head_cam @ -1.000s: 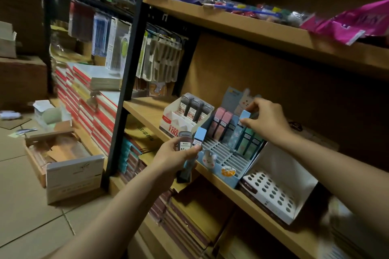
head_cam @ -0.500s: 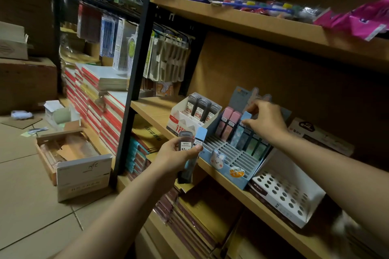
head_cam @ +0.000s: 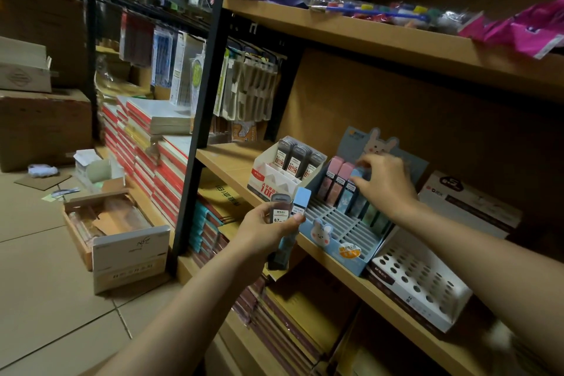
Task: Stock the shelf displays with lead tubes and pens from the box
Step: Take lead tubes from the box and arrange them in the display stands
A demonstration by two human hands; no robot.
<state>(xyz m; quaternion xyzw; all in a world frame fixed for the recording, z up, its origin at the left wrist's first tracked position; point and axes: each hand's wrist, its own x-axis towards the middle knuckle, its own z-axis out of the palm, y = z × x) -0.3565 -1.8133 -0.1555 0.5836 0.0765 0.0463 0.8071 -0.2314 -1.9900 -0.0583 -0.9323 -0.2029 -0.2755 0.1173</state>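
Meanwhile, both hands (head_cam: 268,227) (head_cam: 386,183) grip lead tubes (head_cam: 288,214) at the display (head_cam: 341,233).

Right hand (head_cam: 385,185) shifted slightly along the rear row of the bunny display (head_cam: 341,241), fingers now pinching the blue tube (head_cam: 354,183). Camera panned right.

Right hand (head_cam: 385,183) hides the blue tube's (head_cam: 355,174) top

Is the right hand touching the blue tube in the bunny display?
Touching. The head view shows the right hand's fingertips pinching the blue tube's top in the bunny display.
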